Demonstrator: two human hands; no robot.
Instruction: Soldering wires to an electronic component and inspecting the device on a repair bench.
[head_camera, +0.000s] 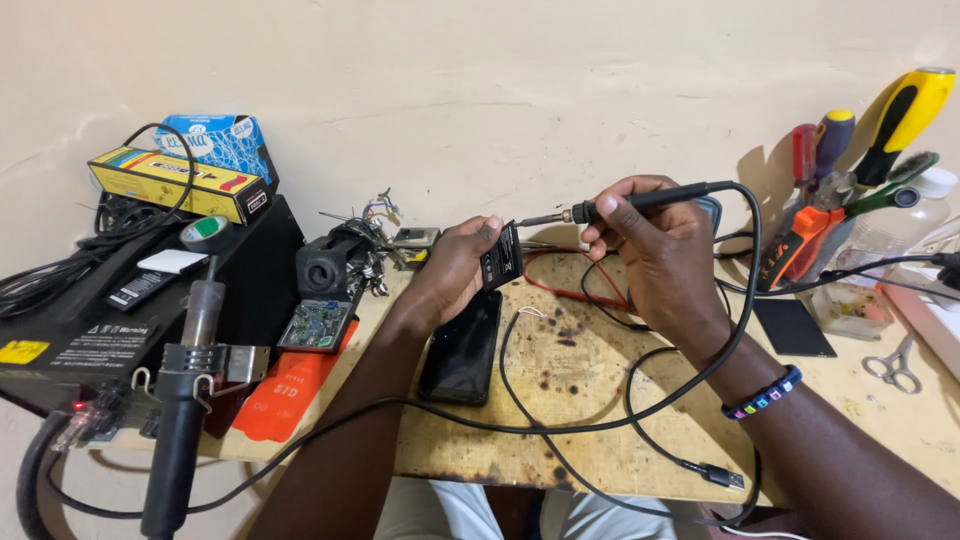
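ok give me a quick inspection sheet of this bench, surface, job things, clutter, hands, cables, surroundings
surface: wooden board, dotted with dark burn marks.
job's things: soldering iron, tip at the top edge of a small black battery; a dark phone lies flat below.
clutter: circuit board, orange card, scissors, screwdrivers, tape roll, hot-air handle in its holder.
grippers: left hand holds the battery upright; right hand grips the iron like a pen.
cables: iron's black cord loops across the board; a loose plug lies near the front edge.
surroundings: plain beige wall.
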